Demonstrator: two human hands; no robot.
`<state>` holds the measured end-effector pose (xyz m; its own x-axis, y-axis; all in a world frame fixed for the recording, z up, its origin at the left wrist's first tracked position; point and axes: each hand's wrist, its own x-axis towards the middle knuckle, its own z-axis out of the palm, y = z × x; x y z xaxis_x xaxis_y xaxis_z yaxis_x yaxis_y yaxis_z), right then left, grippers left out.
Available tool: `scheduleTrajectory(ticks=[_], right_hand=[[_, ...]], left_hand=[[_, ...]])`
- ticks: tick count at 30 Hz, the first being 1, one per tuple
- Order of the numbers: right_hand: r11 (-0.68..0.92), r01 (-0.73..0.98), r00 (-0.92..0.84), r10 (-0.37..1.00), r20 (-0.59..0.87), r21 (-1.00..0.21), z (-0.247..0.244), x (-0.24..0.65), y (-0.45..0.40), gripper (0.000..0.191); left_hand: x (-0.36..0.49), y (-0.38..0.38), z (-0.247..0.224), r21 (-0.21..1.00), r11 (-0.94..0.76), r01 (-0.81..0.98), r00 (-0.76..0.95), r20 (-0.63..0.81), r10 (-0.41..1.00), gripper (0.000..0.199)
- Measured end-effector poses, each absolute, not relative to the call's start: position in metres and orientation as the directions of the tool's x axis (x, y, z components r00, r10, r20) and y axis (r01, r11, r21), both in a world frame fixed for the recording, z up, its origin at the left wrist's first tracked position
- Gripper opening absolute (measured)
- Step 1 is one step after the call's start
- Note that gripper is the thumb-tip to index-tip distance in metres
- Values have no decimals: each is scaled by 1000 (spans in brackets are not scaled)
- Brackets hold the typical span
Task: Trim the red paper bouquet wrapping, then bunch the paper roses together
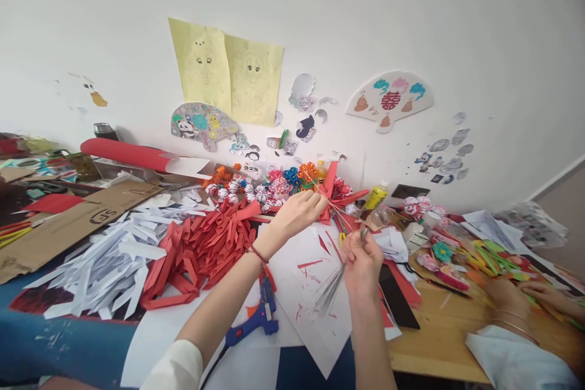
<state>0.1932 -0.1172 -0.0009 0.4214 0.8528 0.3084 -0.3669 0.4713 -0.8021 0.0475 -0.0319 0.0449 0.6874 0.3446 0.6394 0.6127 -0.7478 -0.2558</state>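
My right hand (363, 256) is closed around a bundle of thin grey wires (329, 291), whose loose ends fan out down to the left over white paper. My left hand (304, 210) is raised a little further off, its fingers pinched on a thin pale wire that slants toward my right hand. Just behind my left fingers are pointed red paper pieces (333, 180), partly hidden by the hand. Below, the white paper sheet (292, 262) carries red paper scraps. A blue glue gun (258, 320) lies beneath my left forearm.
Piles of folded red strips (201, 250) and white strips (109, 259) lie at left, beside a cardboard piece (77, 228). Paper flowers (278, 186) and a yellow bottle (376, 196) line the wall. Another person's hands (507, 301) work at the right over a wooden table (434, 341).
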Motion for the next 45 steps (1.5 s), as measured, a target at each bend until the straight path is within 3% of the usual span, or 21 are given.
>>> scheduleTrajectory(ticks=[5,10,14,19,23,26,28,31,36,39,42,45], right_hand=[[415,-409,370,890,268,-813,14,208,-122,32],[445,-321,429,855,290,-836,23,227,-133,30],[432,-286,411,861,298,-855,29,235,-138,25],[442,-315,352,876,329,-840,36,230,-139,15],[451,-298,310,879,361,-842,39,226,-142,13],[397,-290,216,914,344,-871,39,228,-146,17],[351,-262,159,934,319,-899,38,230,-149,20],[305,-216,101,952,290,-927,37,234,-152,25],[257,-197,-11,964,264,-946,36,232,-146,28],[246,-164,-31,967,254,-955,34,225,-142,31],[247,-95,-57,966,253,-964,31,217,-141,33],[266,-25,-89,960,267,-964,28,210,-143,33]], left_hand=[[40,-17,47,-348,-787,509,782,570,254,24],[11,0,58,-255,-822,509,765,572,296,26],[-2,3,57,-44,-811,584,651,622,435,18],[24,-11,33,391,-641,661,334,612,717,26],[60,-26,-8,690,-447,570,256,368,894,28],[74,-34,-41,799,-303,519,297,164,941,26],[74,-38,-54,832,-245,497,315,90,945,26],[67,-45,-51,861,-248,444,334,98,938,25],[59,-73,1,892,-399,212,418,287,862,39],[58,-88,32,835,-546,-67,343,533,773,38],[58,-94,48,739,-669,-74,256,663,704,29],[55,-99,54,720,-693,-27,274,673,688,33]])
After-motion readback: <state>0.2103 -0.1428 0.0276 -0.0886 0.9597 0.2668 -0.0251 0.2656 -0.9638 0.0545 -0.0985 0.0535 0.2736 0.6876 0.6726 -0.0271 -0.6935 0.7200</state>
